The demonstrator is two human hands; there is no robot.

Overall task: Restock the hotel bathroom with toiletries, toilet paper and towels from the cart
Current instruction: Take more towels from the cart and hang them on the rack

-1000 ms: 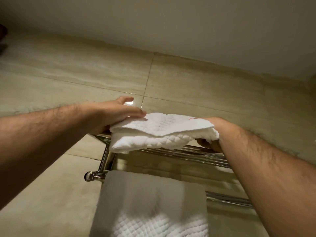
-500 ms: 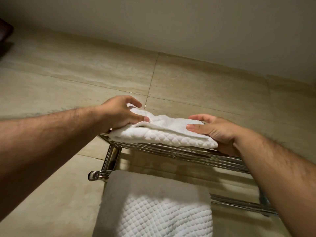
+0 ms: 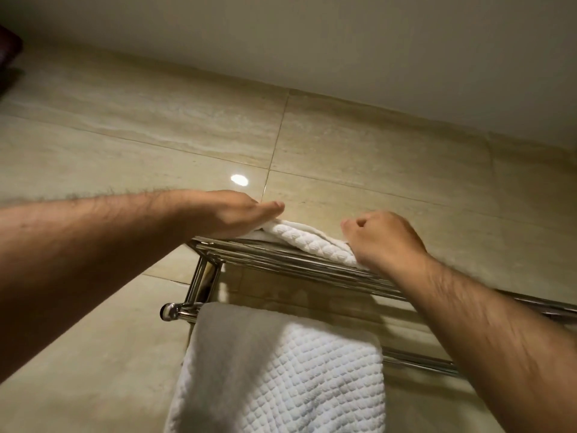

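Folded white towel (image 3: 309,242) lay on the top shelf of the chrome wall rack (image 3: 281,262), near the left end of it and close against the tiled wall (image 3: 156,135). The left hand (image 3: 231,210) rested flat on the left part of this towel, fingers straight and released, pressing it down. The right hand (image 3: 384,239) was at the right end of the towel with the fingers curled in; I could not tell if it pinched the cloth or was only clenched beside it, because the end of the towel was hidden under it. Below, a second white towel (image 3: 281,370) hung over the lower bar (image 3: 179,310). In my judgement, the risk was at the right side: if some cloth was caught in those curled fingers when the hand drew back, the fold could open or the towel could slide over the front rail. No brand, label or writing could be read anywhere.
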